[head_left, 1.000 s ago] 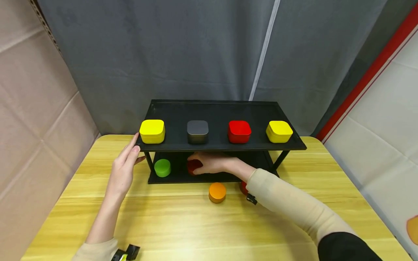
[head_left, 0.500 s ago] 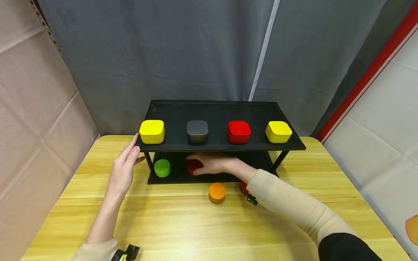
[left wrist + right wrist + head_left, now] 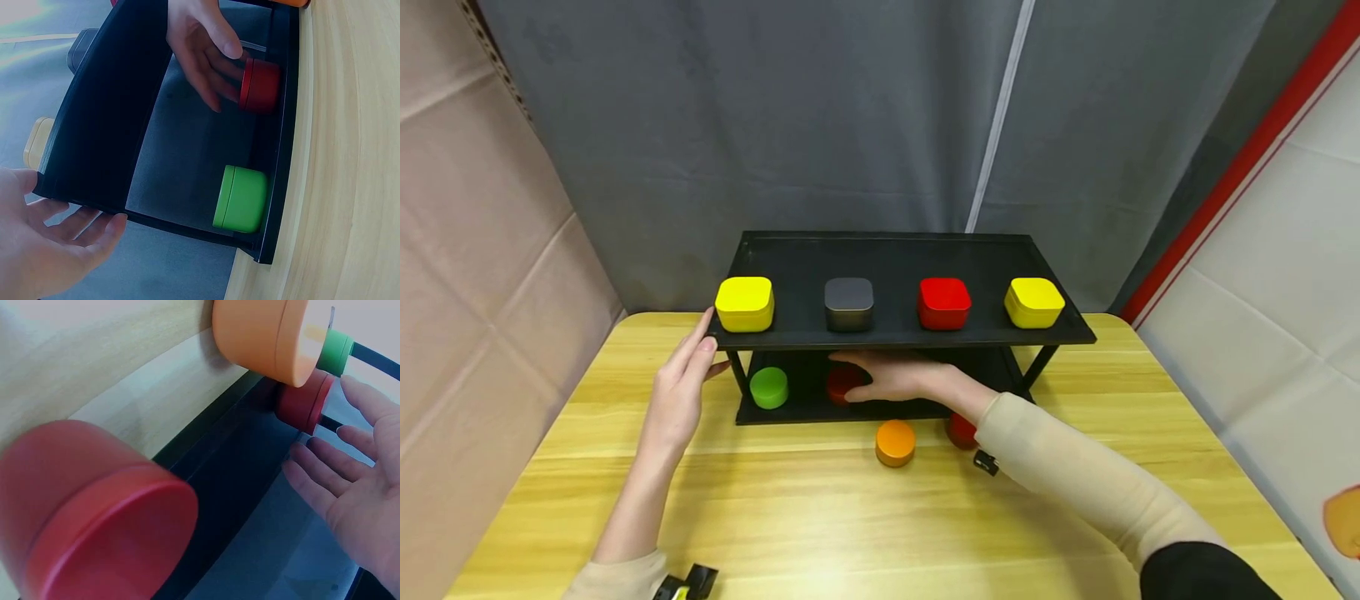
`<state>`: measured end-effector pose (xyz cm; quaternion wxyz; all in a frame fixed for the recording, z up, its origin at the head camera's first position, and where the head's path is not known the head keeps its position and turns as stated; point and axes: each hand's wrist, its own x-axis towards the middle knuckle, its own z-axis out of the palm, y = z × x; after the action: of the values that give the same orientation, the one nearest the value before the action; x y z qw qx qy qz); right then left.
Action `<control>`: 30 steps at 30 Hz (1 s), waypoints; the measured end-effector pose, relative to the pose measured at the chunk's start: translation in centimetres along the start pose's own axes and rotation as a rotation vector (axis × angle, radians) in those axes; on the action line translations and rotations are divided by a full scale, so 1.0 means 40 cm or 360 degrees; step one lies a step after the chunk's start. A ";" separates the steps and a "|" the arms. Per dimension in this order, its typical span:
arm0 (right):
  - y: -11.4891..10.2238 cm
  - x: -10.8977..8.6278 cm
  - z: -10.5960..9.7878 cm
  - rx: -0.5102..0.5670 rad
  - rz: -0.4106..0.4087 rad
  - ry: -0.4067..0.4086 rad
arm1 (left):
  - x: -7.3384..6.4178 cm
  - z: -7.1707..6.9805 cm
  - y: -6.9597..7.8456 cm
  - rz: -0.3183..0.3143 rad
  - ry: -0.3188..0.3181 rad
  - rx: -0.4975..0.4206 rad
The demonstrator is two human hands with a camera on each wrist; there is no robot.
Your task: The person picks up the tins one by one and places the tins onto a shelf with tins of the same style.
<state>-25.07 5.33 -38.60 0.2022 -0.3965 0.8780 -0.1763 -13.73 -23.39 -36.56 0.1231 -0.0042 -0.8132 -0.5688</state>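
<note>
A black two-tier shelf (image 3: 887, 250) stands on the wooden table. At its upper left front corner my left hand (image 3: 679, 392) grips the edge, thumb on one side and fingers on the other (image 3: 56, 250). On the lower tier sits a round red lidded container (image 3: 842, 383), with a round green one (image 3: 769, 388) to its left. My right hand (image 3: 891, 375) reaches under the upper tier beside the red container, its fingers spread and loose. In the right wrist view the fingertips (image 3: 297, 450) stand just off that container (image 3: 303, 400).
Along the upper tier stand a yellow box (image 3: 745, 305), a dark grey box (image 3: 848, 304), a red box (image 3: 943, 303) and another yellow box (image 3: 1034, 302). In front of the shelf are a round orange container (image 3: 895, 442) and another red one (image 3: 961, 431), partly behind the right sleeve.
My right hand has loosened its fingers from the red container, which stays on the lower tier. The right forearm has shifted slightly right, while the left hand keeps its hold on the shelf.
</note>
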 end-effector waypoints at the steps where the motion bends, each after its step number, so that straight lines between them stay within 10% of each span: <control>1: 0.000 -0.005 -0.001 -0.0006 -0.0003 0.0004 | 0.000 0.000 0.000 0.0003 0.0002 -0.0004; 30: 0.037 -0.140 0.000 -0.0170 0.0030 0.0297 | -0.001 -0.002 -0.006 0.0025 0.0026 -0.0020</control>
<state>-22.63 10.55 -38.08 0.0998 -0.3803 0.9048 -0.1634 -13.70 -23.54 -36.74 0.1341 -0.0066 -0.8086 -0.5729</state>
